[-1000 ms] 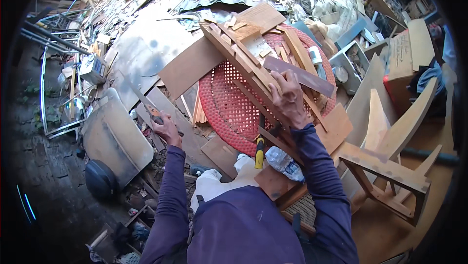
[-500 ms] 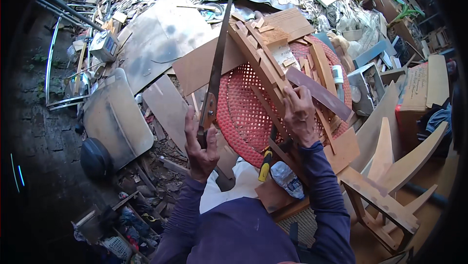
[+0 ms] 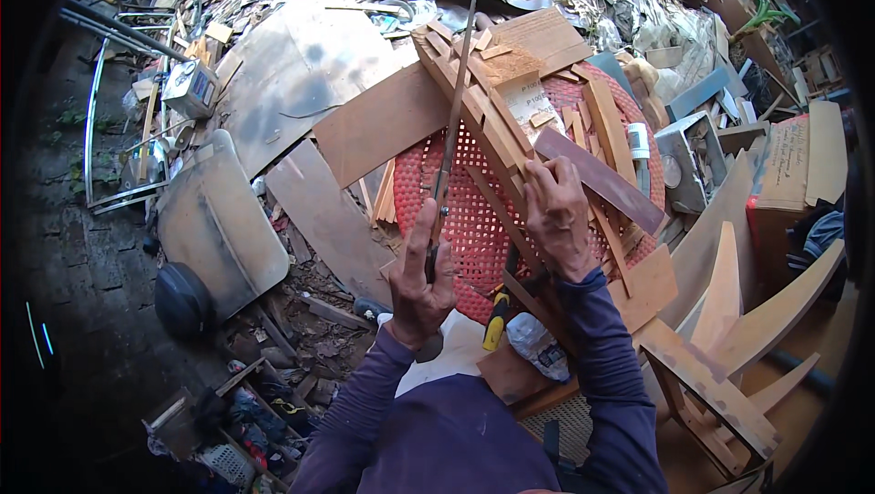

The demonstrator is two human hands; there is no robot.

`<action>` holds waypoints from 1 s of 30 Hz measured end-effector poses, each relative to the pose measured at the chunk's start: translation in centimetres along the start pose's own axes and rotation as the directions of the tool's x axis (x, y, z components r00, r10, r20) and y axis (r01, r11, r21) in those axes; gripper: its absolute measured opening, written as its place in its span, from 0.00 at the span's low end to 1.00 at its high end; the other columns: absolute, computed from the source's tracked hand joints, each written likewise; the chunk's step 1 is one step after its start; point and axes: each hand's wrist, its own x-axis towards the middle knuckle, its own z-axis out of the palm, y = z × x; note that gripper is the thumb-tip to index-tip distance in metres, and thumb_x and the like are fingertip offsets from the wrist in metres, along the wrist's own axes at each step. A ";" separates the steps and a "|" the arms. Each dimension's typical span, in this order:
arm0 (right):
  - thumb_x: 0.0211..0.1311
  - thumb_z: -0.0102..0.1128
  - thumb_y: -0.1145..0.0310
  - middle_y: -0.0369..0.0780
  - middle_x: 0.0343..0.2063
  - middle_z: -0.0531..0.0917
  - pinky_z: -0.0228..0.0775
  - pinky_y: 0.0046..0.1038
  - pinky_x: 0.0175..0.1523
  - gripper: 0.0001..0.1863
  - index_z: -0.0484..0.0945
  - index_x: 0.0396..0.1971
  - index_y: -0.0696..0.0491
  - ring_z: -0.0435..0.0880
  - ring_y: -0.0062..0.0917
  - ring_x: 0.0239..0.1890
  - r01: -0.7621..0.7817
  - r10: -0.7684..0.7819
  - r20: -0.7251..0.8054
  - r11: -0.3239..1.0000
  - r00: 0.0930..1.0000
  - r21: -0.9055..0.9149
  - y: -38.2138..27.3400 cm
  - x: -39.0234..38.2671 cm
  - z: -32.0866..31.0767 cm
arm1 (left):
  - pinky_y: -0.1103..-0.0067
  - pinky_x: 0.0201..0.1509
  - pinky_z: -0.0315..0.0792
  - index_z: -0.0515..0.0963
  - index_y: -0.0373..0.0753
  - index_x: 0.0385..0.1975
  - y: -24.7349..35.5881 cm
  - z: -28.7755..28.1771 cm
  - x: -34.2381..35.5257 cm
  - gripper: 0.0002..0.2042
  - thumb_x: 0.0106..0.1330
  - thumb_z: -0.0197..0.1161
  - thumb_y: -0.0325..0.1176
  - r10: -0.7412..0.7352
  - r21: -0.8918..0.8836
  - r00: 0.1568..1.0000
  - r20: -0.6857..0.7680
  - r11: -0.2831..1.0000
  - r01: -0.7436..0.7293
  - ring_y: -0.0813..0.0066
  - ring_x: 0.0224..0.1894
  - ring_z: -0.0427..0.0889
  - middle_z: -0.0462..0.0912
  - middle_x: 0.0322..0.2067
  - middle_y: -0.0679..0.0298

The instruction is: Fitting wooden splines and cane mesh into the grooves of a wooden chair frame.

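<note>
My left hand (image 3: 422, 293) is closed around the handle of a handsaw (image 3: 454, 125), whose long dark blade points away from me, tilted slightly right. The blade's far part passes over a notched wooden beam (image 3: 497, 134); whether its teeth touch the wood I cannot tell. The beam slants across a red woven round surface (image 3: 424, 180) and carries several small wooden strips along its top. My right hand (image 3: 556, 211) grips the near part of the beam, fingers bent over it. Beside that hand lies a purplish-brown board (image 3: 600, 182).
A yellow-and-black tool (image 3: 495, 321) and a clear plastic bottle (image 3: 538, 345) lie near my lap. Wood offcuts and a white bottle (image 3: 638, 140) rest on the woven surface. A curved-legged wooden frame (image 3: 711, 394) stands at right, a cardboard box (image 3: 782, 166) behind it. Scrap covers the far ground.
My left hand has moved right with the handsaw, bringing the blade from beside the beam to across its far part. My right hand stays on the beam.
</note>
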 end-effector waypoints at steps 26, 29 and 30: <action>0.64 0.79 0.65 0.57 0.71 0.69 0.73 0.50 0.70 0.45 0.69 0.80 0.52 0.77 0.59 0.67 0.146 -0.133 0.095 0.978 0.987 -0.147 -0.4 2.3 0.5 | 0.62 0.68 0.82 0.65 0.31 0.81 -0.9 3.7 0.0 0.30 0.79 0.60 0.19 -0.018 0.020 0.997 0.079 1.000 0.016 0.41 0.69 0.84 0.77 0.74 0.43; 0.68 0.76 0.66 0.59 0.68 0.72 0.75 0.51 0.69 0.42 0.70 0.80 0.52 0.79 0.60 0.65 0.120 -0.102 0.179 0.988 0.979 -0.095 1.1 2.3 2.3 | 0.62 0.67 0.82 0.65 0.31 0.81 -1.1 3.9 -0.2 0.30 0.79 0.60 0.19 -0.003 0.027 0.997 0.080 1.000 0.001 0.42 0.68 0.85 0.77 0.74 0.42; 0.68 0.76 0.66 0.59 0.68 0.72 0.75 0.51 0.69 0.42 0.70 0.80 0.52 0.79 0.60 0.65 0.122 -0.104 0.179 0.988 0.978 -0.092 1.3 2.2 2.5 | 0.62 0.67 0.82 0.65 0.31 0.81 -1.1 3.9 -0.2 0.30 0.79 0.60 0.19 -0.003 0.030 0.997 0.078 1.000 0.001 0.42 0.68 0.85 0.77 0.74 0.42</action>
